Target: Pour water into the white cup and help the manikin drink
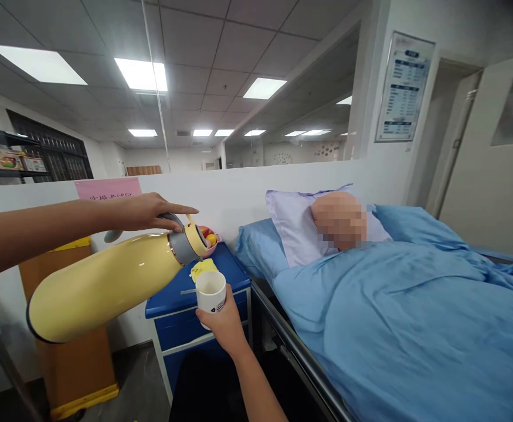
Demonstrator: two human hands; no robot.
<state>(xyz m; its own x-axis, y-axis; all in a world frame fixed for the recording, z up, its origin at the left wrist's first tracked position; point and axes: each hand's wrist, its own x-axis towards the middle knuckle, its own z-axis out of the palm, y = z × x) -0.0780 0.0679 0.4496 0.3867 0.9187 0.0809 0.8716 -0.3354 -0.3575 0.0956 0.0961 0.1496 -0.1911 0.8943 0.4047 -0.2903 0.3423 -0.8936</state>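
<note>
My left hand point(150, 212) is wrapped round the grey handle of a yellow thermos jug point(111, 278), its index finger stretched toward the lid. The jug is tilted well over, with its spout end to the right and slightly above a white paper cup point(210, 290). Below the spout, my right hand point(225, 322) grips that cup from the right and underneath, holding it nearly upright. No stream of liquid can be made out between spout and cup. A yellow cloth point(203, 268) lies just behind the cup on a blue bedside cabinet point(168, 299).
A pink basket point(216, 245) of fruit stands at the cabinet's back. To the right, a figure lies on a pillow point(282, 220) under a blue quilt point(397, 316), behind a dark bed rail point(298, 346). An orange-brown cart point(75, 357) stands left, before a white partition point(186, 193).
</note>
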